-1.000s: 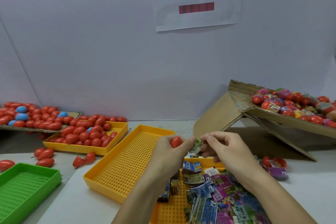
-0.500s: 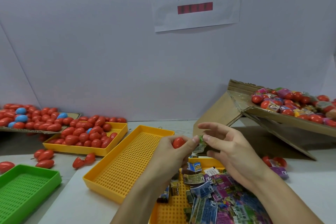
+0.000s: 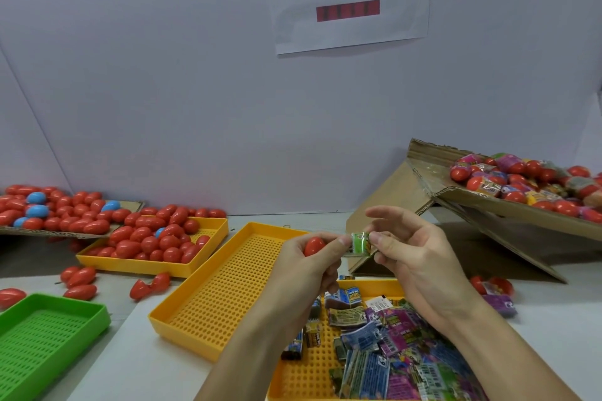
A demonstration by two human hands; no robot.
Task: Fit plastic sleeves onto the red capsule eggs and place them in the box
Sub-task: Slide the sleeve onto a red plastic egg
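While the left hand (image 3: 306, 265) grips a red plastic capsule egg (image 3: 314, 246), the right hand (image 3: 412, 257) pinches a small green printed plastic sleeve (image 3: 359, 243) (just beside the egg) above the surface (image 3: 136, 352).

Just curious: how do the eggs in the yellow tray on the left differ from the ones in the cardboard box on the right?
The eggs in the yellow tray are bare, mostly red with one blue; those in the cardboard box mostly wear colourful printed sleeves. The tray lies flat, the box sits tilted. Both hold red capsule eggs heaped loosely.
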